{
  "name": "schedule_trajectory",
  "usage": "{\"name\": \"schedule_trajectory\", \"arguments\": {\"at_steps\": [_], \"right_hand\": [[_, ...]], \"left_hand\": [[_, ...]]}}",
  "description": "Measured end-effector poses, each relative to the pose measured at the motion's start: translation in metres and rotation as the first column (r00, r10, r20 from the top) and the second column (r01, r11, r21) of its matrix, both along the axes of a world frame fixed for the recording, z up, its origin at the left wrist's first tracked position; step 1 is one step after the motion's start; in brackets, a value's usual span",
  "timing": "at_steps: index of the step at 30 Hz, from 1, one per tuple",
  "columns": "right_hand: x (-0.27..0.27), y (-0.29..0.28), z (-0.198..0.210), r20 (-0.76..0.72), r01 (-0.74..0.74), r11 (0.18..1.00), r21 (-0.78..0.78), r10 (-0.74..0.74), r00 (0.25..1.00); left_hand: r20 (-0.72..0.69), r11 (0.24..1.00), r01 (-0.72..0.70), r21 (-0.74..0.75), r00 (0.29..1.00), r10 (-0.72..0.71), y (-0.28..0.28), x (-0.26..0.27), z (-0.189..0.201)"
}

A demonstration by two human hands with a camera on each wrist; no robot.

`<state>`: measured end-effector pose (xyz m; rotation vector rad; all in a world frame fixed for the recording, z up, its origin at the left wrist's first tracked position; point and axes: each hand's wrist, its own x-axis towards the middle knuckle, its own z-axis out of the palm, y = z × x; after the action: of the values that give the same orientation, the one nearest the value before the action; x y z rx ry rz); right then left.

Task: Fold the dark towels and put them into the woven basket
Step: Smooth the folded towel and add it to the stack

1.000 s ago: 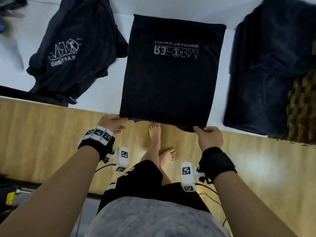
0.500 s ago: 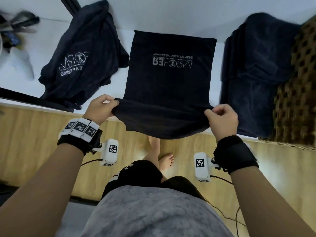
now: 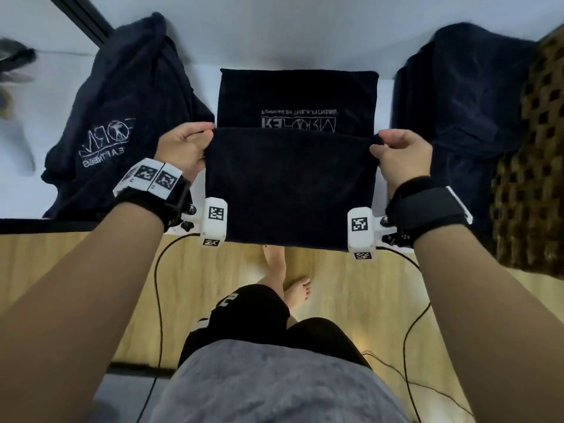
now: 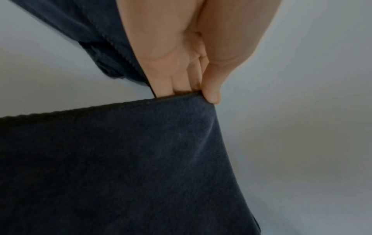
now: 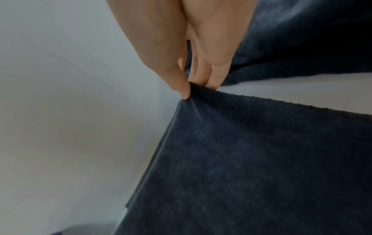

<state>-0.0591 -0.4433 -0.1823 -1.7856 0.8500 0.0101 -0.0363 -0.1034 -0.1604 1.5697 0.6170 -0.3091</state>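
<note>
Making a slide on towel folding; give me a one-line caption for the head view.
Both hands, left hand and right hand, pinch the middle towel by its near corners, folding it.

Lighting was soft, cool and dim-ish, with no hard shadows. A warm glare patch sat on the light wooden plank floor (image 3: 363,340). The head view bowed strongly at its edges; its far-left corner was motion-smeared. Both wrist views were soft, and the dark navy terry towel (image 4: 120,167) showed grainy noise.
</note>
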Motion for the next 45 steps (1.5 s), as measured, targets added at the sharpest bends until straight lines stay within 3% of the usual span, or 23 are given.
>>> {"name": "schedule_trajectory", "arguments": {"at_steps": [7, 12, 16, 20, 23, 26, 28, 29, 31, 32, 34, 38, 45], "right_hand": [[0.005, 0.001, -0.018, -0.120, -0.085, 0.996, -0.036, 0.080, 0.990], [-0.026, 0.014, -0.009, -0.217, -0.088, 0.971, -0.222, 0.039, 0.975], [-0.071, 0.034, -0.005, -0.289, -0.173, 0.976, -0.136, 0.128, 0.949], [-0.122, 0.038, -0.018, -0.410, -0.317, 0.948, 0.015, 0.295, 0.863], [-0.155, 0.032, -0.034, -0.562, -0.400, 0.900, 0.173, 0.424, 0.710], [-0.174, 0.023, -0.051, -0.666, -0.388, 0.909, 0.156, 0.386, 0.638], [-0.183, 0.019, -0.057, -0.661, -0.266, 0.953, 0.142, 0.292, 0.691], [-0.185, 0.018, -0.058, -0.631, -0.123, 0.972, 0.202, 0.225, 0.742], [-0.186, 0.019, -0.058, -0.555, 0.161, 0.910, 0.383, 0.087, 0.828], [-0.184, 0.020, -0.057, -0.529, 0.223, 0.873, 0.433, 0.046, 0.847], [-0.183, 0.020, -0.057, -0.513, 0.219, 0.859, 0.463, 0.058, 0.856], [-0.187, 0.022, -0.057, -0.503, 0.071, 0.916, 0.396, 0.152, 0.851], [-0.194, 0.027, -0.054, -0.494, 0.047, 0.911, 0.410, 0.178, 0.851]], "left_hand": [[-0.106, 0.996, 0.020, 0.081, 0.994, -0.011, 0.004, 0.016, -0.028], [-0.139, 0.971, 0.070, 0.229, 0.990, -0.038, 0.011, -0.005, -0.039], [-0.191, 0.963, 0.094, 0.254, 0.980, -0.045, 0.019, -0.041, -0.043], [-0.250, 0.940, 0.159, 0.303, 0.965, -0.082, 0.026, -0.085, -0.049], [-0.276, 0.929, 0.171, 0.328, 0.958, -0.079, 0.028, -0.115, -0.057], [-0.270, 0.948, 0.123, 0.293, 0.962, -0.041, 0.032, -0.140, -0.062], [-0.279, 0.958, 0.099, 0.271, 0.960, -0.020, 0.035, -0.156, -0.065], [-0.288, 0.962, 0.089, 0.258, 0.957, -0.011, 0.037, -0.163, -0.066], [-0.315, 0.969, 0.081, 0.232, 0.949, -0.004, 0.038, -0.178, -0.070], [-0.330, 0.973, 0.085, 0.213, 0.944, -0.010, 0.038, -0.184, -0.072], [-0.364, 0.984, 0.096, 0.149, 0.931, -0.036, 0.034, -0.195, -0.077], [-0.395, 0.988, 0.138, 0.068, 0.913, -0.100, 0.023, -0.204, -0.084], [-0.339, 0.958, 0.057, 0.282, 0.940, 0.044, 0.013, -0.190, -0.088]]}}
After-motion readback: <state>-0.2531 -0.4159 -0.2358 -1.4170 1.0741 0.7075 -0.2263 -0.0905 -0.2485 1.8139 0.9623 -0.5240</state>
